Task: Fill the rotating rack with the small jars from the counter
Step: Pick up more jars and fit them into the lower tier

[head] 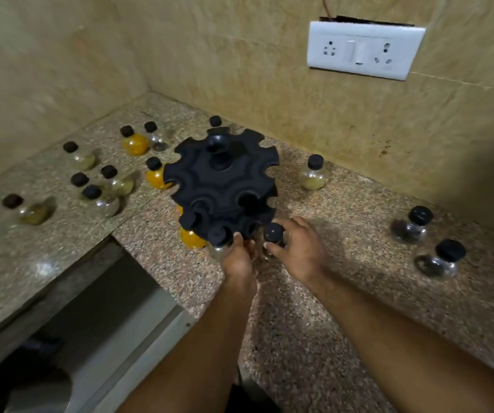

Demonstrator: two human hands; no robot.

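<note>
While the right hand (299, 251) curls its fingers round a black-capped jar (273, 233), held just beside the lower tier of the black rack (221, 180), the left hand (238, 259) reaches to that tier's front edge with its fingertips hidden, so I cannot tell whether it holds anything. A yellow jar (192, 239) and a clear jar (218, 236) sit in the lower tier. More jars stand loose on the speckled counter (314, 308) on both sides of the rack.
</note>
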